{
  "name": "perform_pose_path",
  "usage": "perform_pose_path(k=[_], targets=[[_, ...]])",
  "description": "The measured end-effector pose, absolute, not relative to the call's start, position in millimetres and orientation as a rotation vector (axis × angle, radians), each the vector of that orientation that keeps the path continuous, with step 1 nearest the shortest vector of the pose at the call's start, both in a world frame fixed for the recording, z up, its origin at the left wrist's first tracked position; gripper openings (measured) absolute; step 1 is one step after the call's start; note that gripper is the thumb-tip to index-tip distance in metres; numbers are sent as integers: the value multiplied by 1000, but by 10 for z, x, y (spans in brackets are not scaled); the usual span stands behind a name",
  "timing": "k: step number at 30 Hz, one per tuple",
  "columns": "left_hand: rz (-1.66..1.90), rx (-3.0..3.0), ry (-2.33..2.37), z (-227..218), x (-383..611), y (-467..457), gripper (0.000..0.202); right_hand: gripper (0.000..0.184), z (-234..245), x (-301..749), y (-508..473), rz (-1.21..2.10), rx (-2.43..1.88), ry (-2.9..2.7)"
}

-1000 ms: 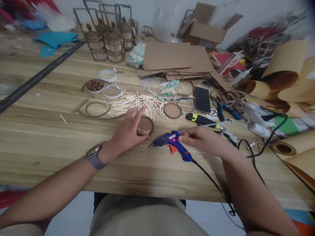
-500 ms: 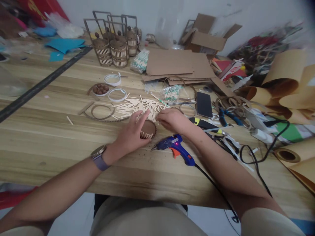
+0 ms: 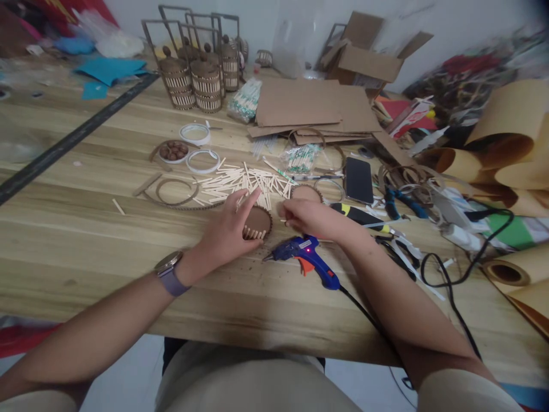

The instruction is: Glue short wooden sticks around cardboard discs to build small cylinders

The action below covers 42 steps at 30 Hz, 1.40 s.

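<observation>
My left hand curves around a round brown base, its thumb at the near edge and fingers at the far side. Short pale sticks stand in a row along the base's near rim. In my right hand, a short wooden stick is pinched, its end poking out at the fingertips. A blue glue gun lies just below that hand, its red light lit and its nozzle pointing left. Beyond both hands spreads a pile of loose short sticks.
A second round base lies behind my right hand. Phone, cutter, pliers and black cord are on the right. Tape rolls, a bowl of brown balls and small lidded baskets stand farther back.
My right hand has moved slightly right and toward me, uncovering the second round base and showing the stick's end. My left hand stays around its base.
</observation>
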<state>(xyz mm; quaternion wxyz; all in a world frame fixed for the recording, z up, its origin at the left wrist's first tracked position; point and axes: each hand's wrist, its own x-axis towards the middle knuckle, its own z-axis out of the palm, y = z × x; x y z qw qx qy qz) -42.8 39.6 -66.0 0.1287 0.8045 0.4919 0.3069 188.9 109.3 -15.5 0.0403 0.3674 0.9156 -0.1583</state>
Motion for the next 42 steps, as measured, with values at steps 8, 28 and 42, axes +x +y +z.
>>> perform_pose_path(k=[8, 28, 42], targets=[[881, 2358, 1454, -664, -443, 412, 111, 15, -166, 1833, 988, -375, 1119, 2783], [930, 2351, 1421, -668, -440, 417, 108, 4, -104, 1670, 842, -1264, 1155, 2882], [923, 2342, 1438, -672, -435, 408, 105, 7, -98, 1604, 765, -1005, 1188, 2917]])
